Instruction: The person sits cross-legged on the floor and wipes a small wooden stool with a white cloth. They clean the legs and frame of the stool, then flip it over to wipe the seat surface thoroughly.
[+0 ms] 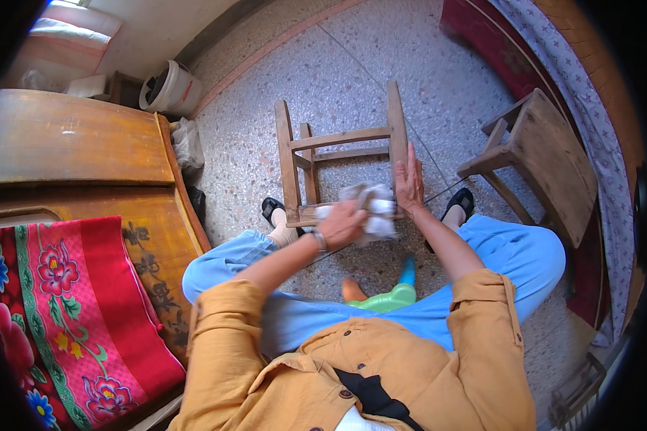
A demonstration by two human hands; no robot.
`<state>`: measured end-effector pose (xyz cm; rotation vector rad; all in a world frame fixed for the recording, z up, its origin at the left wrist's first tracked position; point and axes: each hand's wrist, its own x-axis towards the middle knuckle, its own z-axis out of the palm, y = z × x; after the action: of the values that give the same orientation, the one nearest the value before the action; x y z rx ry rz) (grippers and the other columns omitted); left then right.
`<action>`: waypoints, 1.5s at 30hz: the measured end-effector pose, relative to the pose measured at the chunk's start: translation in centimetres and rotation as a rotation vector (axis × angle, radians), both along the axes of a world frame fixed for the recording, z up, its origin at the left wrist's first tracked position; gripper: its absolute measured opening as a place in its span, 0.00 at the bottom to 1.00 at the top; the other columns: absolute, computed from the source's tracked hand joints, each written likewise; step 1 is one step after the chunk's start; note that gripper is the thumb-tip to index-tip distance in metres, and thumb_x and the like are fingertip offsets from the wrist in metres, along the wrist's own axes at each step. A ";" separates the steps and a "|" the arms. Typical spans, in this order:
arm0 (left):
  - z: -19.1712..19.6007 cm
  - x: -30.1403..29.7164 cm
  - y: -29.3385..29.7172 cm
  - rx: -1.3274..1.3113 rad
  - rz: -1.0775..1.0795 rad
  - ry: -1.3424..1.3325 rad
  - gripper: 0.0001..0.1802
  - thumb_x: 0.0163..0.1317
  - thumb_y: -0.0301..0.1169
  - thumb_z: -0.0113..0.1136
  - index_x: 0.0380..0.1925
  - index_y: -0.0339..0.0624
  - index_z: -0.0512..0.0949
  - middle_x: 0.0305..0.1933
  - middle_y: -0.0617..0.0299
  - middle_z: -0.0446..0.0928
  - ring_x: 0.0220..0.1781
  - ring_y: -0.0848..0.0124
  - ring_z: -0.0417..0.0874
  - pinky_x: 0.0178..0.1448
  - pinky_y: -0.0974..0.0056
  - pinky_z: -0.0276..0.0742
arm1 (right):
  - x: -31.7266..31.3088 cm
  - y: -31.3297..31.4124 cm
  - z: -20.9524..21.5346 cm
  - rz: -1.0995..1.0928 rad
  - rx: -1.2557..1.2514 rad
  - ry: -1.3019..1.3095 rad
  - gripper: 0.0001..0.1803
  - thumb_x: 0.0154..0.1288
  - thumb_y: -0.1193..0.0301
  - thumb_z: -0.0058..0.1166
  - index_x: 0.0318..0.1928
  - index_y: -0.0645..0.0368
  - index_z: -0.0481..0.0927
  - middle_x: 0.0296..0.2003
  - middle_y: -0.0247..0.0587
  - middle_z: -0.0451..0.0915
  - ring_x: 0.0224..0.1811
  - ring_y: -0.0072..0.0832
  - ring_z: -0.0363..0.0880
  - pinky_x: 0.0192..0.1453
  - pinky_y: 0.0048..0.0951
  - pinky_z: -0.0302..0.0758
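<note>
Between my knees stands a small wooden stool frame (341, 136), its posts and rungs showing; I cannot make out a seat. My left hand (341, 224) is closed on a crumpled white cloth (375, 208), held against the near rail; the cloth and fingers are slightly blurred. Against the frame's right post lies my right hand (410, 185), its fingers stretched along the wood. Below the cloth, a green plastic piece (388, 299) with one orange and one blue leg shows partly, the rest hidden by my clothes.
At right a second wooden stool (546, 161) is tipped over beside a patterned cloth drape (589, 93). A wooden cabinet (79, 144) with a red flowered cloth (133, 287) fills the left. A white bucket (176, 90) sits behind it on the speckled floor (251, 108).
</note>
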<state>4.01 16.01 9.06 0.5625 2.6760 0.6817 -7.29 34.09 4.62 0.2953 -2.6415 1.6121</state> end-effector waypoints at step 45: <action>5.2 -2.6 5.1 1.760 0.689 -0.676 0.17 0.70 0.37 0.46 0.55 0.46 0.66 0.53 0.64 0.71 0.54 0.68 0.75 0.58 0.59 0.73 | 5.6 -0.4 11.2 0.200 -0.012 0.016 0.29 0.61 0.54 0.56 0.57 0.58 0.71 0.49 0.50 0.74 0.55 0.41 0.69 0.61 0.38 0.64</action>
<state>1.46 21.08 14.27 -0.3301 0.9781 2.6728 -1.73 33.71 15.84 0.5861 -2.6631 1.6703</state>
